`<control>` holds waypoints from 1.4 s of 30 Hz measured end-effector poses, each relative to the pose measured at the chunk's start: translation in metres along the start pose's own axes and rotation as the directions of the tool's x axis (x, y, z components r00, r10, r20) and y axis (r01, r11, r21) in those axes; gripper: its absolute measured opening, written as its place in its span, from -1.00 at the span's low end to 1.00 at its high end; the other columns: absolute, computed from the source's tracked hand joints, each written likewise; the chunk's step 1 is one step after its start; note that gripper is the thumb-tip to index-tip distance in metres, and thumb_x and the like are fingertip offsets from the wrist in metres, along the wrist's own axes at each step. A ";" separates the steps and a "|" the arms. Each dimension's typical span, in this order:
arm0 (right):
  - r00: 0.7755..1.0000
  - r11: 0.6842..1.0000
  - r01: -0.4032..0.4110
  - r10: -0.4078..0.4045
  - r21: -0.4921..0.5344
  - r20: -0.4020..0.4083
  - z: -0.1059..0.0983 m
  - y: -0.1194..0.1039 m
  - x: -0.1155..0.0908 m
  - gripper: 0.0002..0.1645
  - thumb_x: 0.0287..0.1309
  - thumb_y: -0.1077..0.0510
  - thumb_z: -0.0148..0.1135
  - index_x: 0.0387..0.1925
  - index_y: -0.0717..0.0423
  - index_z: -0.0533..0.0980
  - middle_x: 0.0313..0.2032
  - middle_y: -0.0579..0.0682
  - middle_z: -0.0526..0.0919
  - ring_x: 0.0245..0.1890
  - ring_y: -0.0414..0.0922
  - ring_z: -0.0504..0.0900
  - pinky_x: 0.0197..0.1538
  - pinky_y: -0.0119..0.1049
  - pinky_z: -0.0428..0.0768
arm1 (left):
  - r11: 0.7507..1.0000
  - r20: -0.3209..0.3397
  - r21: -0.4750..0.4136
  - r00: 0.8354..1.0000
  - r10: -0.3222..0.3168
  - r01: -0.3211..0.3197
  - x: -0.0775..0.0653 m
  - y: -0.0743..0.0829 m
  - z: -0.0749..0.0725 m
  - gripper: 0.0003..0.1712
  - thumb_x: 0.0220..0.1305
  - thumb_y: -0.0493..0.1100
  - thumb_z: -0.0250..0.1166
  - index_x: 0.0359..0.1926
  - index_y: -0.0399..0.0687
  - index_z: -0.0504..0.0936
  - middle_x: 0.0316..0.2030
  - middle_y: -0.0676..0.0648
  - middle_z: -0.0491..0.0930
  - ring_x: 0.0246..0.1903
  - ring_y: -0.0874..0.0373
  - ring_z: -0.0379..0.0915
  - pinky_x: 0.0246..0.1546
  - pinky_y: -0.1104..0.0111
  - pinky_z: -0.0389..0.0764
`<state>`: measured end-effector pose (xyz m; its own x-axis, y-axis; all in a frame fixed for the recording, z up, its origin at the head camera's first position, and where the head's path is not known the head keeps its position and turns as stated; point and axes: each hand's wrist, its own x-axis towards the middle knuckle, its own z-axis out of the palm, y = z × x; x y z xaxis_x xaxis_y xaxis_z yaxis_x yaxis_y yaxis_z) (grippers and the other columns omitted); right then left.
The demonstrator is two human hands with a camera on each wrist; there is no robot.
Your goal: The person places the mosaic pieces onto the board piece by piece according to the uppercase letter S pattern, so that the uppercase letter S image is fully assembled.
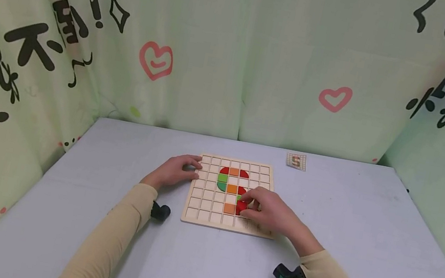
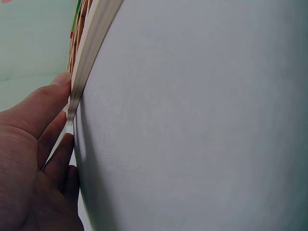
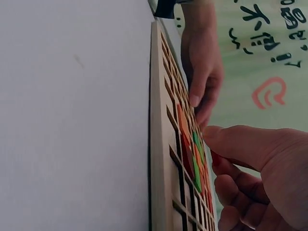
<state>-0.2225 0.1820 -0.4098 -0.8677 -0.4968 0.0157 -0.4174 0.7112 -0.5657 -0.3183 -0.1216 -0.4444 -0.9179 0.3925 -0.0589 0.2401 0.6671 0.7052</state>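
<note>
A wooden grid board (image 1: 204, 216) lies flat on the table, with red, orange and green tiles in some of its cells. My left hand (image 1: 174, 170) rests against the board's left edge, fingers fairly straight; in the left wrist view, the thumb (image 2: 45, 103) touches the wooden edge. Over the board's right half, my right hand (image 1: 270, 209) pinches a small red tile (image 3: 215, 159) between thumb and index finger. The tile's shape is mostly hidden. Beside those fingertips are an orange square tile (image 1: 229, 208) and a dark red tile (image 3: 186, 156) set in the grid.
A small patterned card (image 1: 296, 161) lies on the white table (image 1: 136, 144) behind the board, to the right. Pale green curtains (image 1: 246, 54) with writing and hearts enclose the table. Dark devices are worn at the left wrist (image 1: 160, 212) and the right wrist (image 1: 289, 276).
</note>
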 end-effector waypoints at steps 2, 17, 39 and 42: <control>1.000 1.000 0.017 -0.016 -0.021 0.011 0.006 -0.008 0.004 -0.68 0.17 0.12 0.43 -0.06 0.14 0.64 -0.28 -0.11 0.61 -0.29 -0.19 0.48 -0.26 -0.38 0.53 | 1.000 -0.003 0.001 1.000 -0.001 0.001 0.000 0.000 0.000 -0.64 0.33 -0.10 0.35 0.12 -0.07 0.65 0.45 -0.02 0.35 0.53 -0.03 0.07 0.56 0.08 0.12; 0.999 0.996 0.042 -0.043 -0.079 -0.012 0.026 -0.033 0.025 -0.74 0.19 0.07 0.42 -0.10 0.05 0.64 -0.26 -0.14 0.61 -0.31 -0.23 0.50 -0.21 -0.37 0.56 | 0.999 0.007 0.021 1.000 0.029 -0.029 0.003 0.003 -0.001 -0.61 0.35 -0.09 0.33 0.15 -0.09 0.64 0.45 -0.04 0.36 0.52 -0.04 0.09 0.55 0.07 0.13; 0.994 0.982 0.104 -0.107 -0.157 -0.013 0.034 -0.032 0.029 -0.85 0.23 0.12 0.37 -0.18 0.03 0.66 -0.29 -0.14 0.61 -0.28 -0.21 0.54 -0.14 -0.31 0.59 | 1.000 0.009 -0.011 1.000 0.006 -0.006 0.000 0.002 -0.001 -0.63 0.34 -0.09 0.35 0.12 -0.09 0.65 0.45 -0.05 0.34 0.53 -0.06 0.07 0.56 0.05 0.12; 0.993 0.981 0.113 -0.118 -0.155 -0.022 0.035 -0.032 0.029 -0.88 0.22 0.13 0.37 -0.20 0.02 0.67 -0.31 -0.16 0.62 -0.27 -0.20 0.55 -0.13 -0.29 0.60 | 1.000 0.006 -0.005 1.000 0.003 -0.003 -0.001 0.002 0.000 -0.63 0.34 -0.09 0.34 0.12 -0.09 0.65 0.45 -0.05 0.34 0.52 -0.06 0.08 0.56 0.05 0.12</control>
<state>-0.2250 0.1271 -0.4204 -0.8179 -0.5665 0.1002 -0.5499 0.7186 -0.4257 -0.3173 -0.1208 -0.4431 -0.9150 0.3988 -0.0609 0.2416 0.6626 0.7089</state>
